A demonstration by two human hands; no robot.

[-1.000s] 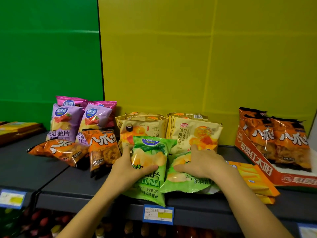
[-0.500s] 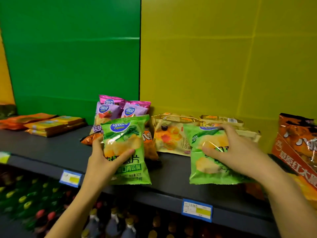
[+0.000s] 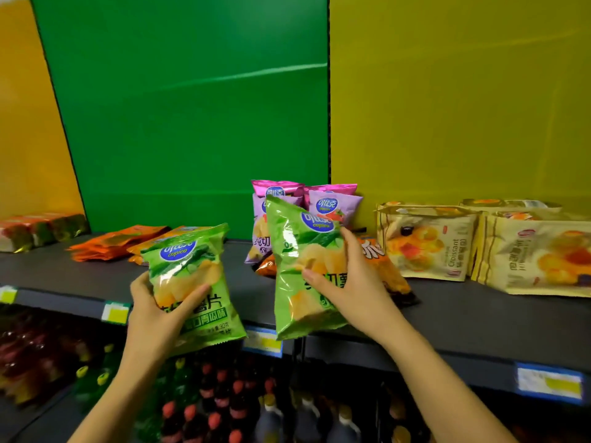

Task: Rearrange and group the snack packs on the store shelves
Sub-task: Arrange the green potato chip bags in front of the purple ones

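Green chip packs, one gripped in each hand.
Left hand [image 3: 156, 310] clasps left pack [image 3: 192, 282], lower centre; right hand [image 3: 350, 282] clasps right pack [image 3: 297, 251], centre, above the shelf [image 3: 463, 318] edge.

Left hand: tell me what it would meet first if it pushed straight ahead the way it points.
Probably the flat orange packs lying on the shelf beyond the left hand and its green chip bag; depth is uncertain.
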